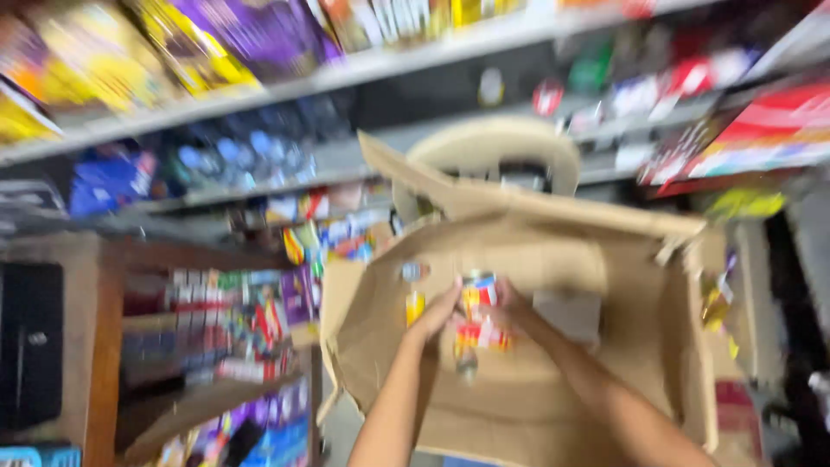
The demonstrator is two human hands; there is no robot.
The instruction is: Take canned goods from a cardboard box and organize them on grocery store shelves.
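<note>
Several stocked shelves point(346, 73) are seen from nine to three o'clock behind an open cardboard box point(536, 380), which fills the centre. Inside its mouth, at about twelve o'clock from the forearms, small colourful packets point(478, 316) are clasped between the left hand point(437, 313) and right hand point(512, 304), brought together around them; blur hides finger detail.

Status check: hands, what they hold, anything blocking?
Both hands, left hand and right hand, grip small colourful packets. Over open cardboard box. Nothing blocking; picture blurred.
</note>
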